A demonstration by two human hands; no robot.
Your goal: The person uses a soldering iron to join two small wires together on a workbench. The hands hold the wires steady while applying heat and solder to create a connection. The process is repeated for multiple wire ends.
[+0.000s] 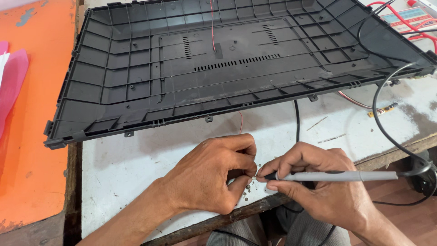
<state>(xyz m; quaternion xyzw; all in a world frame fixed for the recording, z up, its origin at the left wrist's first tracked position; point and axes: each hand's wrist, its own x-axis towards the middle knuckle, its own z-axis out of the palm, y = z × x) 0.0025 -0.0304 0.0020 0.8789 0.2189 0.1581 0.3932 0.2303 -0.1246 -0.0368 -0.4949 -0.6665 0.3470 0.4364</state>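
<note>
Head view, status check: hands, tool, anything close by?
Left hand pinched shut, contents hidden. Right hand shut on grey probe, tip at left fingers. Black back cover behind, apart.

There are 2 hands: 1 left hand (pixel 214 175) with fingers pinched together and 1 right hand (pixel 318 184) gripping 1 grey pen-shaped tool (pixel 337 176). 1 large black plastic back cover (pixel 227 59) lies inner side up on 1 white worktable (pixel 123 164). 1 thin red wire (pixel 212 27) crosses the cover. 1 small circuit strip (pixel 382 110) lies at the right. 1 orange surface (pixel 36 114) sits at the left, bearing 1 pink sheet (pixel 12 82). The tiny dark specks (pixel 248 191) near the fingertips are too small to count.
</note>
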